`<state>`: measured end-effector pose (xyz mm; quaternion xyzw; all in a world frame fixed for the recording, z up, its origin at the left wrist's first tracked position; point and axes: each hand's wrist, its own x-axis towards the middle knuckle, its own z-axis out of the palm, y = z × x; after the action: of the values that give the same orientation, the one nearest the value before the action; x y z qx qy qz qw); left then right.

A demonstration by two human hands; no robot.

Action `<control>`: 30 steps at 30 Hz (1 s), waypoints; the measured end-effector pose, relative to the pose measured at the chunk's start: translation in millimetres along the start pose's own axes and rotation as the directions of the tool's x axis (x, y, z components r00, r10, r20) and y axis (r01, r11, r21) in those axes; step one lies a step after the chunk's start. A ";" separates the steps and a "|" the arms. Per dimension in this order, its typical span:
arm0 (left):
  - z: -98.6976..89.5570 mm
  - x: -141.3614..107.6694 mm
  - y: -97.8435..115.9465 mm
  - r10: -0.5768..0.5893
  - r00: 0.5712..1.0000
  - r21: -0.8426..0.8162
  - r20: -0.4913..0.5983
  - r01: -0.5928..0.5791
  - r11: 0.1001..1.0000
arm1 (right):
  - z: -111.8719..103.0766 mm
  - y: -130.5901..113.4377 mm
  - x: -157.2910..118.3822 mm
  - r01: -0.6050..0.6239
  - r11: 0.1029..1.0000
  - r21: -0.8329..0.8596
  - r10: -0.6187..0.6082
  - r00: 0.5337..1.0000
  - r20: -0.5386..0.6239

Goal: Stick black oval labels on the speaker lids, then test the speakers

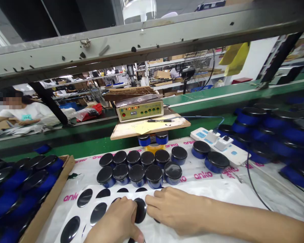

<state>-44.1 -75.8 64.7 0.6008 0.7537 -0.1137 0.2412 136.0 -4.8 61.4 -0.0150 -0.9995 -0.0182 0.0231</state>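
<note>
One disc [141, 211] | black, round, glossy | between left hand [116, 217], right hand [171, 210]

We see bright, diffuse light, seemingly from overhead, that leaves the white sticker sheet [212, 189] pale and puts glossy highlights on the black round stickers [70, 229] and jar lids [173, 169]. Blur smears the blue jars at the far right [252, 117] and softens those at the left [34, 182], while we notice wide-angle stretching toward the edges and pixelation over a co-worker's face [12, 101].
</note>
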 end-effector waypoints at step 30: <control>75.6 54.4 75.0 0.857 0.228 0.378 -0.463 -0.823 0.424 | 27.9 119.9 -119.7 -0.805 0.531 0.265 0.844 0.473 -0.254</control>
<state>36.2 -45.4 -18.5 0.9167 0.3408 0.2088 -0.0028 257.9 112.5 32.2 -0.4893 -0.8456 0.0473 0.2080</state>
